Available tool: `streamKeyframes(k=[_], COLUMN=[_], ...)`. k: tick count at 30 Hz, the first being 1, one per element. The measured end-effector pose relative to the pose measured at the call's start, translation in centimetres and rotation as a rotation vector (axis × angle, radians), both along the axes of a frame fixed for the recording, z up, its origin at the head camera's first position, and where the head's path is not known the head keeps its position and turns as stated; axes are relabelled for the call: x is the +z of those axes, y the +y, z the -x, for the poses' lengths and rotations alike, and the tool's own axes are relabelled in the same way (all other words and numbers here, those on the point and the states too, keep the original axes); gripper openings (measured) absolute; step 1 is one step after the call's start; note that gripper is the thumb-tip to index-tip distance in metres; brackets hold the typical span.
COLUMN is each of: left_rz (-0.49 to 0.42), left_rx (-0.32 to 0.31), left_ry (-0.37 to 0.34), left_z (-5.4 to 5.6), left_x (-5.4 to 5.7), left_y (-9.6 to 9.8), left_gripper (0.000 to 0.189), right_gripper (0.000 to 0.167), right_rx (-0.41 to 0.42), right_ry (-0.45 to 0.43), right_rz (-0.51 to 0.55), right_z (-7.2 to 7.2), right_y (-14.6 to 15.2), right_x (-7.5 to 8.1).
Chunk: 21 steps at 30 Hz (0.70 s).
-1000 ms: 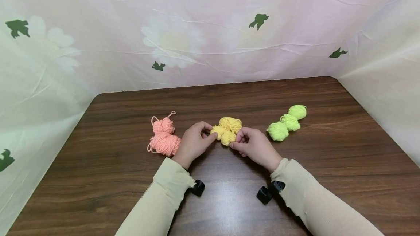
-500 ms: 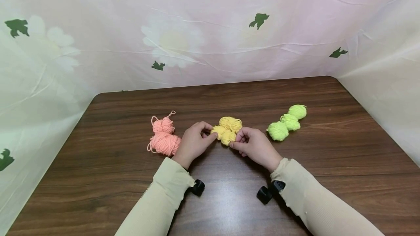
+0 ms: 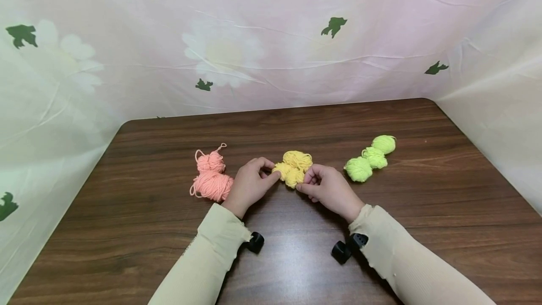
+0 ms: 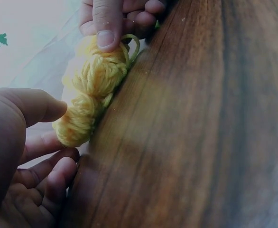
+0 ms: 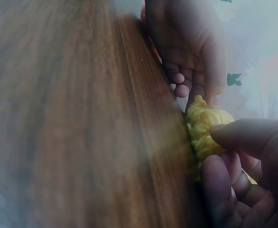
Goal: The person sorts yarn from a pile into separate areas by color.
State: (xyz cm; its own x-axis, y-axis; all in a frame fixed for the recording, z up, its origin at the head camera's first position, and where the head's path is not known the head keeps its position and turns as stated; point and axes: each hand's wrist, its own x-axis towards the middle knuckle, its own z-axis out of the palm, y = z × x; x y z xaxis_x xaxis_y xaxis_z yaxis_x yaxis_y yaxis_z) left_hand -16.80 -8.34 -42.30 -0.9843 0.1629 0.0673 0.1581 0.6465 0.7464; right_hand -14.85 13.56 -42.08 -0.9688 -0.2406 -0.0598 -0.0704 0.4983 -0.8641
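Note:
Several small balls of yellow yarn (image 3: 298, 159) lie bunched together on the table, with a thin loop of strand sticking out at one end in the left wrist view. My left hand (image 3: 251, 183) pinches the left ball of the bunch between thumb and forefinger. From the other side, my right hand (image 3: 332, 191) pinches the near right ball, its thumb pressing on the yarn (image 5: 205, 116) in the right wrist view. The other fingers of both hands curl loosely near the tabletop.
Pink yarn balls (image 3: 213, 185) with loose loops lie by the left wrist. Right of the right hand, a row of lime-green yarn balls (image 3: 374, 158) slants away. The dark wooden table (image 3: 127, 229) meets flowered cloth (image 3: 271, 36) at its back and sides.

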Motion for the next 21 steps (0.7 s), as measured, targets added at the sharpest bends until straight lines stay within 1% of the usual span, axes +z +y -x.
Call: streamKeyframes(k=[10,21], left_rz=[-0.005,-0.025], left_rx=[0.011,0.016], left_ry=[-0.019,-0.035], left_z=[0.06,0.05], left_x=[0.08,-0.02], left_y=[0.06,0.09], left_gripper=[0.02,0.021], right_gripper=[0.021,0.021], right_rx=[0.005,0.005], right_ry=[0.015,0.008], right_rz=[-0.001,-0.003], right_z=[-0.05,-0.08], right_y=[0.04,0.03], right_x=[0.01,0.01])
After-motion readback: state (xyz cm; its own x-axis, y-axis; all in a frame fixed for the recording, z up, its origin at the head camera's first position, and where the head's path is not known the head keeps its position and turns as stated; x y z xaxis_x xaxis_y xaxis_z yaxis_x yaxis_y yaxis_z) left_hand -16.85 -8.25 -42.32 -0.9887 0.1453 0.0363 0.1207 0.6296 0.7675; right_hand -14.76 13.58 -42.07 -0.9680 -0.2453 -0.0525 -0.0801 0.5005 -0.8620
